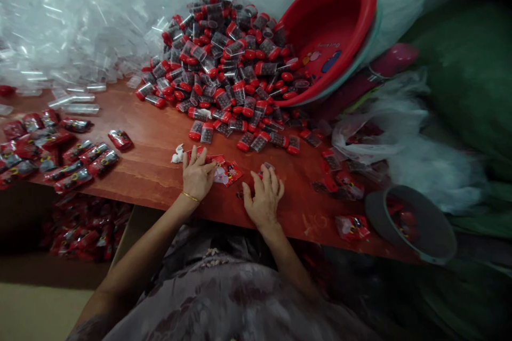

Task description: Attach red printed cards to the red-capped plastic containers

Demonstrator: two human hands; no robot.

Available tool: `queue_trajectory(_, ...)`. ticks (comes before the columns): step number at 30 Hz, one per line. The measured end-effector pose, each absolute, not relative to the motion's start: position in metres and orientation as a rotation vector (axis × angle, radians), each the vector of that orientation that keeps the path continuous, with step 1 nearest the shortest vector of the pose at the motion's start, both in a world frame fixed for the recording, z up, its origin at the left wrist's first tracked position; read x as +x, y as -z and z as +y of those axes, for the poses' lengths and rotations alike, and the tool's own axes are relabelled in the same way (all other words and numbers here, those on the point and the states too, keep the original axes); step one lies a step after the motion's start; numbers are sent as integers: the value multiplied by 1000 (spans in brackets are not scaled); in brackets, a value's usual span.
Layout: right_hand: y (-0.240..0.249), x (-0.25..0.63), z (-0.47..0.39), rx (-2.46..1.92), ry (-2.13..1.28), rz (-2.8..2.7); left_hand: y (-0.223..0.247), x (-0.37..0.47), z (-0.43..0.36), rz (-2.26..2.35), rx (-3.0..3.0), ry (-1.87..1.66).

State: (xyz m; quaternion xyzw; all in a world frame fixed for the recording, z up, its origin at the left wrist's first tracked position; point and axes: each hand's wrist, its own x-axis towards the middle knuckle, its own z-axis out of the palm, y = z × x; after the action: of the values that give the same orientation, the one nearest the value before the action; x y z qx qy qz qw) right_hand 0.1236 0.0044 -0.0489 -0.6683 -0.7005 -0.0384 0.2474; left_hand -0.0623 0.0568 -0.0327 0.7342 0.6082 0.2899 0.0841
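Note:
My left hand (pixel 197 176), a gold-coloured bracelet at its wrist, rests with fingers apart on flat red printed wrappers (pixel 228 172) near the table's front edge. To its right, my right hand (pixel 264 194) is over the table with fingers spread and slightly bent. A small clear-and-red piece (pixel 267 167) shows at its fingertips, mostly hidden. Small dark bits (pixel 240 194) lie beside the right thumb. Left of the wrappers sits a crumpled white scrap (pixel 178 154). Beyond both hands rises a big heap of small clear cases with red ends (pixel 224 58).
Red wrapped packets (pixel 76 165) lie at left, with more in an open box (pixel 88 229) below. Clear plastic tubes (pixel 80 109) are heaped behind them. A red basin (pixel 336 21) leans at the back right. A grey bowl (pixel 376 210) stands at the right edge beside a packet (pixel 352 227).

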Motion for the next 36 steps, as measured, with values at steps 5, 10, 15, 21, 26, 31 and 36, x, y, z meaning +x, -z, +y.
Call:
queue_trajectory(5,27,109,8,-1558,-288,-1749,6,-57,44,1737,2053,-1105)
queue_trajectory(10,14,86,27,-1319,-898,-1366,-10,-48,30,1627,1809,-1236)
queue_trajectory(15,12,83,25,-1268,-890,-1299,-4,-42,24,1396,1004,-1245)
queue_trajectory(21,21,83,17,-1358,-623,-1496,-7,-28,20,1141,470,-1158)
queue_trajectory(26,20,88,17,-1341,-602,-1625,-7,-27,23,1152,360,-1150)
queue_trajectory(31,9,149,34,-1353,-459,-1914,-8,-36,30,1142,335,-1100)
queue_trajectory(36,12,207,50,-1665,-281,-2336,-15,-35,32,1073,319,-997)
